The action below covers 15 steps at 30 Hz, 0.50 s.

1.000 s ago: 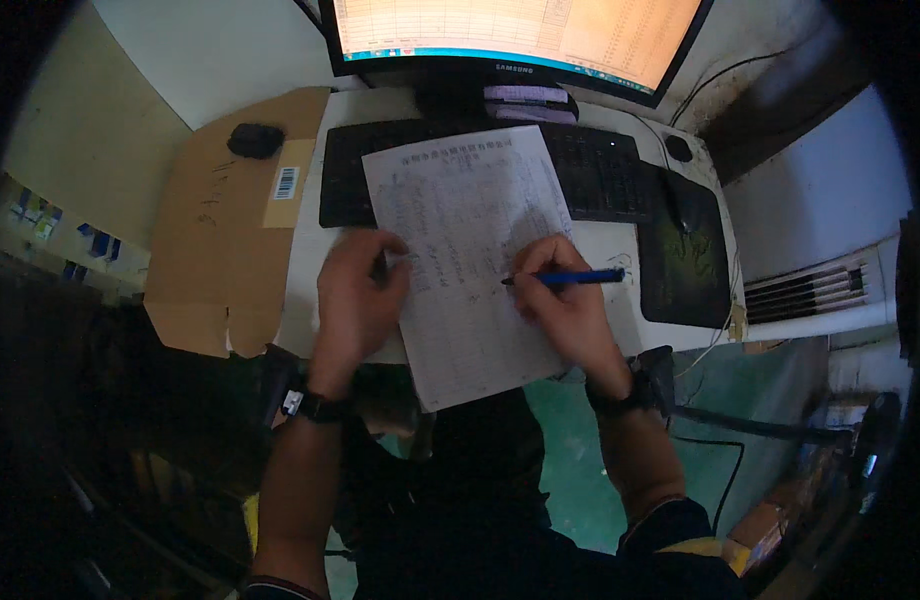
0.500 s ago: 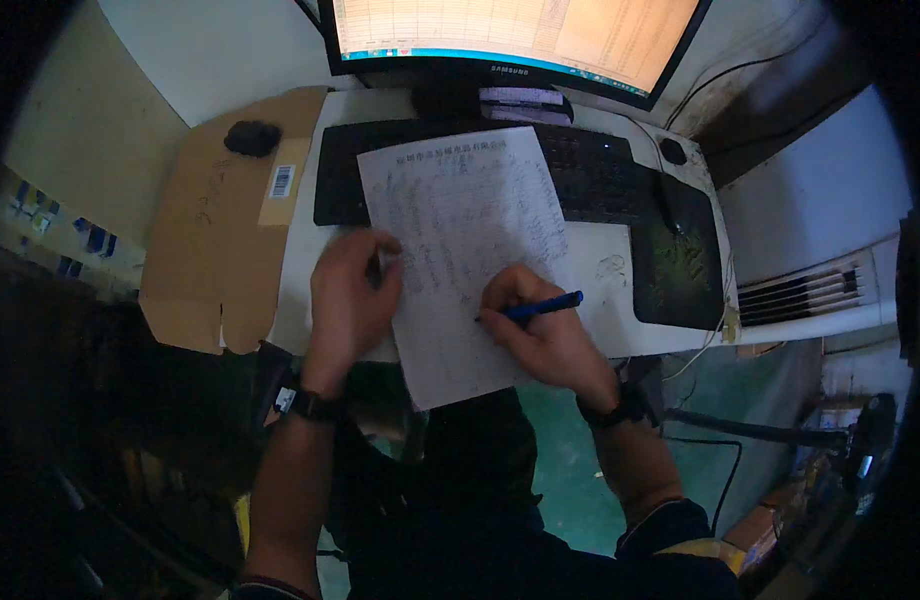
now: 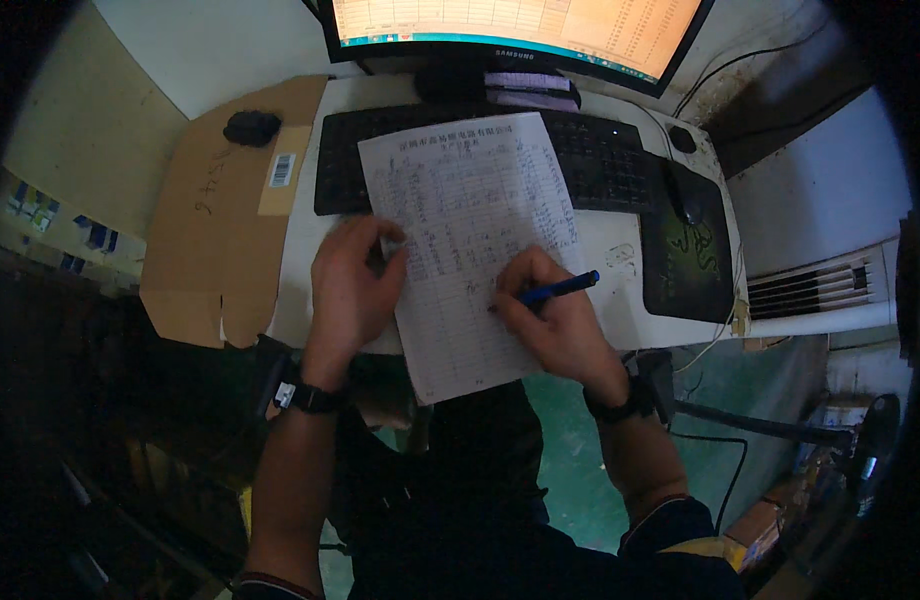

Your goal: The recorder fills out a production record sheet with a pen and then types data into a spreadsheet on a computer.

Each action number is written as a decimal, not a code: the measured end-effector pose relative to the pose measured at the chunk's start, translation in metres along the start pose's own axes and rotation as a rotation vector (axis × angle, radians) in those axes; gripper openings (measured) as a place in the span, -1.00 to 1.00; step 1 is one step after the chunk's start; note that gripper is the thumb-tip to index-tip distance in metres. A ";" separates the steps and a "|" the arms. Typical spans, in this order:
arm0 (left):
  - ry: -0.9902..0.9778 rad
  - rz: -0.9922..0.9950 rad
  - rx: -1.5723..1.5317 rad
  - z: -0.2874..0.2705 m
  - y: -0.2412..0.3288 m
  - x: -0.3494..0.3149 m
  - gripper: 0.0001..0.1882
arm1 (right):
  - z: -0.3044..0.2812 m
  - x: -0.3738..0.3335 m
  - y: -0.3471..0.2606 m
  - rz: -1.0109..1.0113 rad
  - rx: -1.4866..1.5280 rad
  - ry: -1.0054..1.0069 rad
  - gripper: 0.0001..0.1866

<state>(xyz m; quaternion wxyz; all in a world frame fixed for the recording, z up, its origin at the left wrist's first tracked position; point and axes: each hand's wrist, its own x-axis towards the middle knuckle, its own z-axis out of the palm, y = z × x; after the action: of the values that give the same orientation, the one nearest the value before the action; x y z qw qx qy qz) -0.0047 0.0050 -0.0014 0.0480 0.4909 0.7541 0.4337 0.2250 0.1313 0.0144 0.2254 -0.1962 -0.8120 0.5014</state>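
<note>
A sheet of lined paper (image 3: 450, 330) covered with handwriting in its upper part lies on the white desk, its top over the keyboard and its bottom edge hanging past the desk's front. My right hand (image 3: 555, 325) is closed around a blue pen (image 3: 570, 286), whose tip end is hidden by the fingers near the middle of the sheet. At the paper's left edge rests my left hand (image 3: 352, 285), loosely curved. A gap shows between its thumb and forefinger, with nothing seen in it.
Behind the paper is a black keyboard (image 3: 610, 175), below a lit monitor (image 3: 510, 25). A wired mouse (image 3: 685, 205) sits on a black mouse pad (image 3: 685, 285) at the right. To the left, a flat cardboard piece (image 3: 205, 250) carries a small black object (image 3: 251, 128).
My right hand and pen have shifted slightly right and up, and the handwriting looks sharper. My left hand stays by the paper's edge. The whole view has moved a little.
</note>
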 end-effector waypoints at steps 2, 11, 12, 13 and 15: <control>-0.021 -0.063 -0.026 0.000 -0.001 -0.001 -0.80 | -0.001 0.000 -0.002 0.033 -0.009 -0.009 -0.86; -0.022 -0.005 0.015 0.000 -0.005 -0.002 -0.79 | 0.000 0.000 -0.004 0.057 -0.071 -0.001 -0.86; -0.021 -0.005 0.018 -0.001 -0.005 -0.002 -0.79 | 0.001 0.001 -0.002 0.055 -0.069 -0.002 -0.86; -0.027 -0.007 0.011 -0.001 -0.005 -0.002 -0.79 | 0.001 0.000 0.003 0.073 -0.003 0.039 -0.85; -0.034 -0.008 0.003 0.000 -0.005 -0.001 -0.79 | 0.001 -0.001 0.006 0.092 0.062 0.081 -0.83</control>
<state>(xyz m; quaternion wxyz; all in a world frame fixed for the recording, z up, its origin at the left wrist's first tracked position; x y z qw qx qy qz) -0.0072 0.0036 -0.0056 0.0617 0.4954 0.7557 0.4239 0.2256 0.1328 0.0086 0.2409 -0.2461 -0.7763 0.5279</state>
